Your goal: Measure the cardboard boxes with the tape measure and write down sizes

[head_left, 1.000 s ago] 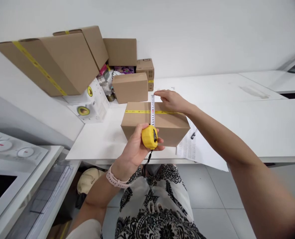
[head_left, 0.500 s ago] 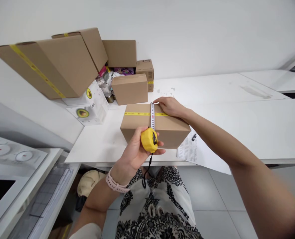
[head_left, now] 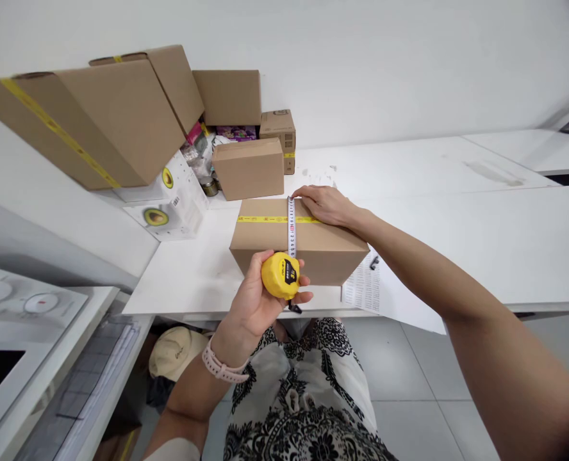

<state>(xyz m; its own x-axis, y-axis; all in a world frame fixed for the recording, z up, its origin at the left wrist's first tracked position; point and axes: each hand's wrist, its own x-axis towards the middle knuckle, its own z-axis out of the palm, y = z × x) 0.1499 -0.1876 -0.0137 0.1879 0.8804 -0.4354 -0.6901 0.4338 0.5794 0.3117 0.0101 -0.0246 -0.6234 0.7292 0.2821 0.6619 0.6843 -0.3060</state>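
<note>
A cardboard box (head_left: 260, 240) with a yellow tape strip along its top lies on the white table in front of me. My left hand (head_left: 255, 294) is closed round the yellow case of a tape measure (head_left: 279, 274), just in front of the box's near top edge. Its white blade (head_left: 291, 227) runs out across the top to the far edge. There my right hand (head_left: 325, 203) grips the blade's end with the fingertips, its palm resting on the box. The fingers' undersides are hidden.
Several other cardboard boxes (head_left: 248, 169) stand at the back left, the largest stacked on white cartons with avocado pictures (head_left: 188, 202). A printed sheet (head_left: 361, 288) with a small black item (head_left: 374, 262) lies right of the box. A white appliance (head_left: 20, 301) stands at lower left.
The tape case has shifted slightly left and toward me and turned, showing more of its label. The blade slants a little more. My right hand stays at the far edge.
</note>
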